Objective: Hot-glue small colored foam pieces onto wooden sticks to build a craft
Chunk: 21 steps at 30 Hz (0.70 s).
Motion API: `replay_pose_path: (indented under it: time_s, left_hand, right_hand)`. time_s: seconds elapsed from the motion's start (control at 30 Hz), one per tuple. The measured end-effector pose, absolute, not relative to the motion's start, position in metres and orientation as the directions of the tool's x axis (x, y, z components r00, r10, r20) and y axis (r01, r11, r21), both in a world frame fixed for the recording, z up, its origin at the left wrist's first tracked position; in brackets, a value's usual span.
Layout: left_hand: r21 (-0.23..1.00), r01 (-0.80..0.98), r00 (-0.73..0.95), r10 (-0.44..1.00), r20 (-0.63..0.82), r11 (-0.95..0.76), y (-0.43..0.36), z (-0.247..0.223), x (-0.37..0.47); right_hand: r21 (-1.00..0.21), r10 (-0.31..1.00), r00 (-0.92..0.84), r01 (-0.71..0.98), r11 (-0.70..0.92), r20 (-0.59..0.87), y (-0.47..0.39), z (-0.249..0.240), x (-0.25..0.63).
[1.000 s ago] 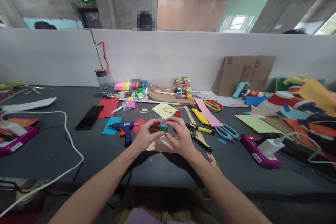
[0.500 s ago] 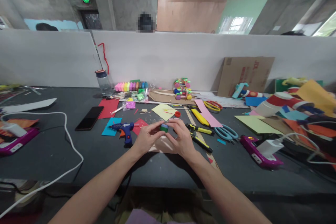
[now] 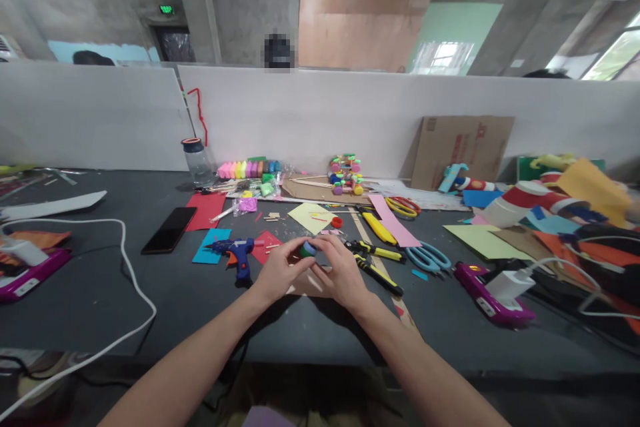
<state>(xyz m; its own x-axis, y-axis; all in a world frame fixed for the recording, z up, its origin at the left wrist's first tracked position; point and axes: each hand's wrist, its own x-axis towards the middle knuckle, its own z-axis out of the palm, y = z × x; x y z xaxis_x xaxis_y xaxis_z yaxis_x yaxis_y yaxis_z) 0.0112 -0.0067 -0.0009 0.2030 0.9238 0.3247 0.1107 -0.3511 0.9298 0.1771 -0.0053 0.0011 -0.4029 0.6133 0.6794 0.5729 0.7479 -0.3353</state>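
Head view shows two hands meeting over the middle of the dark surface. The left hand and the right hand both pinch one small green and blue piece between their fingertips. It sits just above a brown cardboard scrap, a bit nearer to us than the yellow paper.

To do this well, I think the fingers should press softly and evenly from both sides, so the tiny piece does not slip or get squashed. Keeping the hands low over the cardboard would help too, since a dropped piece would land close by.

Both arms reach forward from the near edge and bend in toward each other. The wrists are low and the fingers are curled in tight around the piece, thumbs on the near side.

A blue glue gun lies just left of the left hand. Yellow and black cutters lie just right of the right hand.
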Motion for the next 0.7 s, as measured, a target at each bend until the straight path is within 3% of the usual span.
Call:
replay_pose_path:
  time_s: [0.2, 0.5, 0.7]
  left_hand:
    - [0.87, 0.25, 0.27, 0.893, 0.359, -0.425, -0.009, 0.0041, 0.0093]
    - [0.868, 0.273, 0.316, 0.891, 0.327, -0.415, -0.009, 0.0063, 0.0082]
    - [0.942, 0.098, 0.277, 0.918, 0.283, -0.32, -0.005, 0.0001, 0.0091]
  right_hand:
    - [-0.281, 0.607, -0.459, 0.597, 0.752, 0.649, -0.0037, -0.0017, 0.1772]
    - [-0.231, 0.611, -0.47, 0.639, 0.733, 0.637, -0.0021, -0.0044, 0.1778]
    - [-0.265, 0.638, -0.47, 0.638, 0.723, 0.611, -0.0041, -0.0011, 0.1785]
